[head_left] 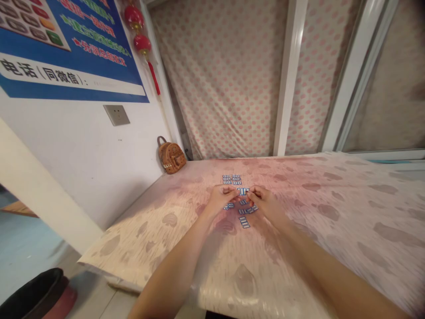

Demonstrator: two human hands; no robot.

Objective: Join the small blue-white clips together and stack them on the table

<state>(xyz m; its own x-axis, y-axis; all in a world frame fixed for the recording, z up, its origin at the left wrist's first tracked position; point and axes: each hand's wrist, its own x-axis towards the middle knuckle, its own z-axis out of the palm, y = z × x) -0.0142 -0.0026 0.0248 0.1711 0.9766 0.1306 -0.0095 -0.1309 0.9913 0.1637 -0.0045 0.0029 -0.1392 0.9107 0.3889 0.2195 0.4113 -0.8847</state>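
Observation:
My left hand [222,199] and my right hand [264,201] meet over the table, with their fingertips pinched on a small blue-and-white flat piece [243,191]. Its exact kind is too small to make out. Just beyond my hands, a neat group of similar pieces [231,179] lies in rows. More blue-edged pieces [244,212] are scattered below and between my hands, and one striped set [244,222] lies nearest to me. A few pieces [229,206] show beside my left fingers, partly hidden by the hand.
A patterned cloth [332,230] covers the table. At the back left corner, a small brown backpack-shaped bag [172,157] leans by the wall. A dark bucket [36,297] stands on the floor at left. Curtained window panels [226,79] rise behind the table.

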